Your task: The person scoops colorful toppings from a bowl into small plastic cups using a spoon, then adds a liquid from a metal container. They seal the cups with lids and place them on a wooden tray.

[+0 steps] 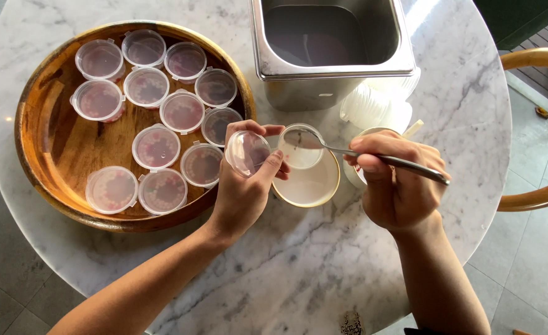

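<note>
My left hand [243, 186] holds a small clear plastic cup [300, 147] with its hinged lid [247, 152] flipped open, tilted over a round bowl [314, 186] with a pale inside. My right hand [398, 183] grips a metal spoon [354, 152] whose bowl end reaches into the small cup. Both hands hover just above the white marble table [286, 273], close together near its middle.
A round wooden tray [51, 155] at the left carries several lidded clear cups with pinkish contents. A steel rectangular container [333, 46] with dark liquid stands at the back. A stack of white plastic cups [373, 105] lies beside it. A wooden chair [534, 124] is at the right.
</note>
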